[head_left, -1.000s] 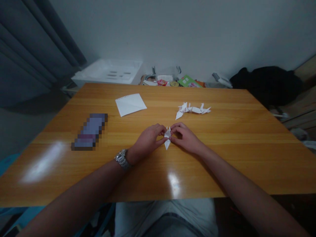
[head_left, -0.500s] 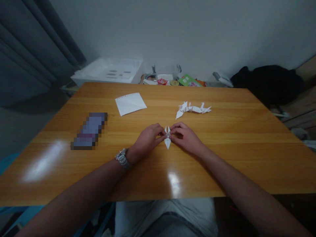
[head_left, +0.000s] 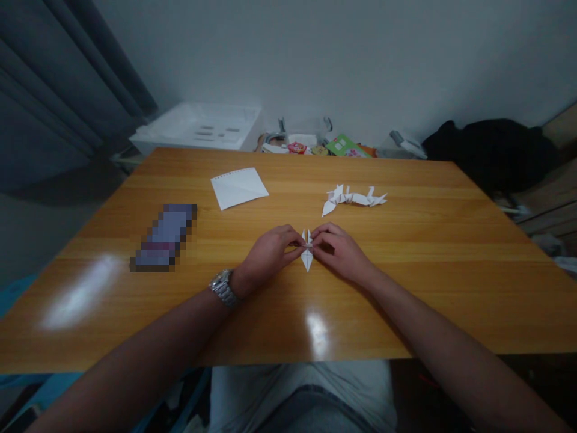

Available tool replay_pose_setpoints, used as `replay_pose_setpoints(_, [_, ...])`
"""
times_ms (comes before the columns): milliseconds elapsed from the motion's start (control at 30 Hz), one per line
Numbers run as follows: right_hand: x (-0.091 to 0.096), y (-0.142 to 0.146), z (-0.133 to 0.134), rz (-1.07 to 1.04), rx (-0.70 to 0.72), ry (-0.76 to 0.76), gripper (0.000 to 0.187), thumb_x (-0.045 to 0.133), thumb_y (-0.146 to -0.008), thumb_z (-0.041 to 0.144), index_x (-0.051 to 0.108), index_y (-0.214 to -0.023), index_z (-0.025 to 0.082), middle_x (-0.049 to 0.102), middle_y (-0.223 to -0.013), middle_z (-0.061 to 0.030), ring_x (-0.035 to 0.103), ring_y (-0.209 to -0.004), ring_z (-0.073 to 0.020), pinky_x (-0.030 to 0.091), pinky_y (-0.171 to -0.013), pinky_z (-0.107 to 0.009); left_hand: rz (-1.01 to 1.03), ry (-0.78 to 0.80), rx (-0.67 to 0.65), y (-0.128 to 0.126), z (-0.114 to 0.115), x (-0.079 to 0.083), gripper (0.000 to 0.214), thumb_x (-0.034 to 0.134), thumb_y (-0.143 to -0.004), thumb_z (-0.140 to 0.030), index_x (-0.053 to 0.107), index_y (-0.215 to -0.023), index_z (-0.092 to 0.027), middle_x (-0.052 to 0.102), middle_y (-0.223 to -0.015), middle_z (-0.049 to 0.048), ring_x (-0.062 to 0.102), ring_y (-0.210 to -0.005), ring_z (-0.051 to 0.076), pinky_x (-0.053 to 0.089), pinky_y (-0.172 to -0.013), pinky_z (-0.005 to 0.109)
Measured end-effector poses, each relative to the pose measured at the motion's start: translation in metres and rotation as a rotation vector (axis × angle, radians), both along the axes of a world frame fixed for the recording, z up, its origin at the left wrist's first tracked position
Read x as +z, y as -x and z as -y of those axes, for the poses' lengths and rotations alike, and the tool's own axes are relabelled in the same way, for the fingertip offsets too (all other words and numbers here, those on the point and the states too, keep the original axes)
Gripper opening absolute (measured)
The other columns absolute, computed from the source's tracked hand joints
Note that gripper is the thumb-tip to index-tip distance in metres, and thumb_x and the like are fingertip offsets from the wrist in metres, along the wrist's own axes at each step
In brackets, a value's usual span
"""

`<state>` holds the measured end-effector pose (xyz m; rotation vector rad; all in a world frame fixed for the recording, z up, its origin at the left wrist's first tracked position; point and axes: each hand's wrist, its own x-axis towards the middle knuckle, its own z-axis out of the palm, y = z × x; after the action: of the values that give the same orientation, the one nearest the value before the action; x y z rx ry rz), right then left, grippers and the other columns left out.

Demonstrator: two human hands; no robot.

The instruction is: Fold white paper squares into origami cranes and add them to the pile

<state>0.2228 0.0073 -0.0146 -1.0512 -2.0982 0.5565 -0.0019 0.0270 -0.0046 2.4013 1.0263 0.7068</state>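
Observation:
A small white folded paper (head_left: 307, 260) stands out between my hands at the middle of the table. Two narrow points rise from it on the far side, and one broader point faces me. My left hand (head_left: 274, 249), with a metal watch (head_left: 222, 288) at the wrist, pinches its left side. On the right side my right hand (head_left: 338, 248) pinches it with thumb and fingers. The fingertips nearly meet over its centre and hide part of the folds. Beyond my right hand lie several white folded paper figures (head_left: 356, 198) in a row.
A white paper sheet (head_left: 240, 188) with a torn, holed edge lies at the back left of the wooden table (head_left: 433, 300). A pixelated phone-like object (head_left: 166, 237) lies at left. Behind the table stand a white tub (head_left: 198, 126) and packets; a black cloth (head_left: 491, 150) sits at right.
Both hands keep their pinch on the folded paper. Its middle part, pale and visible between the fingertips before, now looks flatter and narrower. Otherwise the view has shifted only slightly.

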Motion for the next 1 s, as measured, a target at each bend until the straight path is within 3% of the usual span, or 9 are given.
replay_pose_setpoints(367, [0.002, 0.001, 0.001, 0.045, 0.016, -0.048, 0.008, 0.069, -0.09, 0.014, 0.068, -0.09, 0.022, 0.068, -0.105, -0.0072, 0.063, -0.099, -0.0224, 0.051, -0.088, -0.04, -0.15, -0.066, -0.014, -0.003, 0.004, 0.008, 0.01, 0.065, -0.097, -0.025, 0.07, -0.095, -0.017, 0.066, -0.095, 0.0053, 0.062, -0.092, 0.021, 0.048, -0.083, 0.032])
replay_pose_setpoints(600, [0.004, -0.007, -0.002, 0.123, 0.155, -0.137, 0.005, 0.068, -0.094, 0.021, 0.07, -0.098, 0.022, 0.071, -0.113, -0.0089, 0.064, -0.106, -0.0235, 0.052, -0.092, -0.042, -0.27, -0.136, -0.026, -0.004, 0.005, 0.009, 0.017, 0.061, -0.099, -0.029, 0.07, -0.096, -0.015, 0.066, -0.095, 0.0063, 0.061, -0.09, 0.022, 0.048, -0.08, 0.032])
replay_pose_setpoints(733, [0.003, -0.01, -0.002, 0.171, 0.189, -0.124, 0.011, 0.063, -0.098, 0.025, 0.073, -0.103, 0.024, 0.072, -0.114, -0.0084, 0.066, -0.109, -0.0233, 0.053, -0.095, -0.043, -0.28, -0.158, -0.066, 0.0, 0.004, 0.011, 0.021, 0.056, -0.102, -0.031, 0.07, -0.098, -0.015, 0.065, -0.096, 0.007, 0.061, -0.089, 0.021, 0.048, -0.081, 0.031])
replay_pose_setpoints(867, [0.001, -0.011, -0.001, 0.18, 0.178, -0.086, 0.014, 0.062, -0.099, 0.027, 0.073, -0.106, 0.026, 0.073, -0.116, -0.0073, 0.067, -0.11, -0.0227, 0.055, -0.095, -0.043, -0.237, -0.171, -0.178, 0.007, 0.001, 0.011, 0.026, 0.054, -0.103, -0.038, 0.07, -0.111, -0.019, 0.065, -0.105, 0.007, 0.061, -0.095, 0.02, 0.048, -0.086, 0.03])
replay_pose_setpoints(1000, [0.001, -0.011, 0.002, 0.189, 0.146, -0.067, 0.015, 0.064, -0.098, 0.028, 0.073, -0.109, 0.025, 0.075, -0.115, -0.0078, 0.071, -0.105, -0.0223, 0.058, -0.092, -0.04, -0.277, -0.204, -0.173, 0.007, 0.001, 0.01, 0.028, 0.053, -0.104, -0.038, 0.071, -0.109, -0.018, 0.065, -0.103, 0.0076, 0.061, -0.092, 0.019, 0.047, -0.082, 0.03])
